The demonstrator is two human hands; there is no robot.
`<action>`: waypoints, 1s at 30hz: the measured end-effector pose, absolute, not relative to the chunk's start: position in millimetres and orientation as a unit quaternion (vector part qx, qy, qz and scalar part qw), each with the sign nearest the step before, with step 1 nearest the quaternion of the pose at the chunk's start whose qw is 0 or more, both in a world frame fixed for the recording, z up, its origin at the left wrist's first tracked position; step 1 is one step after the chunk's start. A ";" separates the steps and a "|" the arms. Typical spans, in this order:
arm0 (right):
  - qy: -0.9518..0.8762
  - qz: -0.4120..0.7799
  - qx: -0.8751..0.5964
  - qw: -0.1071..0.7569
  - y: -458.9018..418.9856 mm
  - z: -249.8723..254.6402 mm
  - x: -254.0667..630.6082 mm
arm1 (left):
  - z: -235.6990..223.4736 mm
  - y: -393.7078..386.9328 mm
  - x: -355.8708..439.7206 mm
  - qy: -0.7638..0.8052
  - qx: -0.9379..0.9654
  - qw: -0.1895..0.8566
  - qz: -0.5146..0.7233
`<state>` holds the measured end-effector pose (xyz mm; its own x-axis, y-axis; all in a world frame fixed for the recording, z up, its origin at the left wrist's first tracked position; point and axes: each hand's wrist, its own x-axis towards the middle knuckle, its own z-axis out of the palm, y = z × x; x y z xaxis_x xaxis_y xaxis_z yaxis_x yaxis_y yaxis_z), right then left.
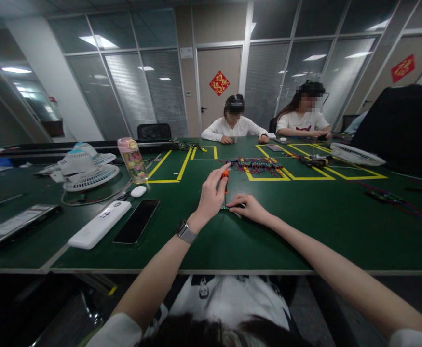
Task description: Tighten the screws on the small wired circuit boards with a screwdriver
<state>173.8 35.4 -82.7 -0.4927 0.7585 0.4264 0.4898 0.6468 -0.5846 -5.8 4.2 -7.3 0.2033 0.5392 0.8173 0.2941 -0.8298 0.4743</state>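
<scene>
My left hand (212, 192) is closed around the orange handle of a screwdriver (225, 182), which stands upright with its thin shaft pointing down. Under the tip lies a small green circuit board (225, 208) on the green table. My right hand (246, 207) pinches the board's right end with its fingertips, low against the tabletop. The fingers cover part of the board, and I cannot make out what the tip touches on it. Just beyond my hands is a tangle of red and blue wires with small boards (257, 166).
Left of my arms are a black phone (136, 221), a white power bank (100, 224), a white earbud case (138, 192), a drink bottle (133, 161) and a fan (91, 176). More wired boards (387, 196) lie at the right. Two people sit across the green table (211, 255).
</scene>
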 end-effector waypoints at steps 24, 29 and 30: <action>-0.841 0.196 -0.370 0.343 34.3 -82.1 173.8 | -5.7 2.1 -5.5 0.294 0.740 0.079 0.599; -0.840 0.199 -0.367 0.347 33.0 -81.5 173.2 | -3.9 0.5 -6.0 0.300 0.744 0.106 0.587; -0.839 0.199 -0.368 0.348 32.8 -81.4 173.1 | -3.9 0.5 -6.1 0.299 0.747 0.112 0.583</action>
<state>173.1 32.8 -81.4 -0.4876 0.7558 0.4369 0.4786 0.6500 -0.5903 -6.1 0.5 -3.9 0.1412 0.5773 0.8042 0.3149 -0.7964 0.5164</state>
